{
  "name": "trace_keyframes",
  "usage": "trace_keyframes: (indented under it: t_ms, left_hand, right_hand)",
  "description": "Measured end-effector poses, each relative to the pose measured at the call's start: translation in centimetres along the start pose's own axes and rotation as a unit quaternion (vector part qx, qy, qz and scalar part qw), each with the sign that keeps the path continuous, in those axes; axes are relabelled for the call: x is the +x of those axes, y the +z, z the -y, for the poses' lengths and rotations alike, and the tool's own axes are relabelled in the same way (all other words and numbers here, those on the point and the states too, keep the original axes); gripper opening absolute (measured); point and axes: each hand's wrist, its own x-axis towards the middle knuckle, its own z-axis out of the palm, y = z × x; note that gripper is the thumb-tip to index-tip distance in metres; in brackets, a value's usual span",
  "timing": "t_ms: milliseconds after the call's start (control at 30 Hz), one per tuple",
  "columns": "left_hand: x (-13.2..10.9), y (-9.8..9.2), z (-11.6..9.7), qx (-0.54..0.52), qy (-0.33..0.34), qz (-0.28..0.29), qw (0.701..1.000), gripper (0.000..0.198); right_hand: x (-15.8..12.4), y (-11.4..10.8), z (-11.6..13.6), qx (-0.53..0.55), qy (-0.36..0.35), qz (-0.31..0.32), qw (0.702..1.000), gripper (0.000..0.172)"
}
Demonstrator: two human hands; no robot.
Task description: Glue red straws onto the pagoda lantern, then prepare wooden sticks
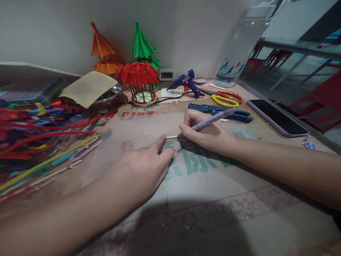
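A: What is taking up the most ground?

B: Printed cardboard (170,107) is spreading across the work area, and a pale sheet (106,153) is overlying it. At the left, a heap of pipe cleaners (48,131) is crowding the sheet's edge. At the far side, 1 red-roofed model (137,73) is standing upright; to its right, a blue glue gun (186,83) is showing 1 red light.

A: Condition of the 2 hands?

B: The left hand (142,161) is lying palm down, index finger and thumb parted, wrapping around nothing. Its other fingers are hiding from view; I am not able to tell their state. The right hand (198,128) is closing thumb and fingers around a purple pen (213,119), which is slanting down to the left.

A: Smaller items?

B: What is looking like a clear ruler (179,152) is lying partly hidden between the hands. Just beyond, 1 thin stick (172,137) is resting on the sheet, its left end meeting the left index fingertip. Blur is obscuring whether the pen tip is touching it.

A: Recommendations?

B: I am advising firm fingertip pressure against rolling, ruler and stick lying parallel, and light pen contact.
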Motion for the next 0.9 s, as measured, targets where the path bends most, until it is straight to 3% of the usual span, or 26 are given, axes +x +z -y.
trace_keyframes:
  t_ms: [333,567,900]
  left_hand:
    - [-0.05,0.16,0.05,0.009,0.007,-0.001,1.0,0.024]
    - [0.11,-0.07,0.13,-0.001,0.005,0.028,1.0,0.024]
    - [-0.04,0.36,0.17,-0.006,0.011,-0.011,1.0,0.025]
  right_hand:
    - [-0.18,-0.05,0.13,-0.012,0.015,0.018,1.0,0.02]
    - [-0.22,0.0,0.1,-0.017,-0.001,0.009,1.0,0.02]
    - [-0.19,0.01,0.31,-0.013,-0.002,0.001,1.0,0.019]
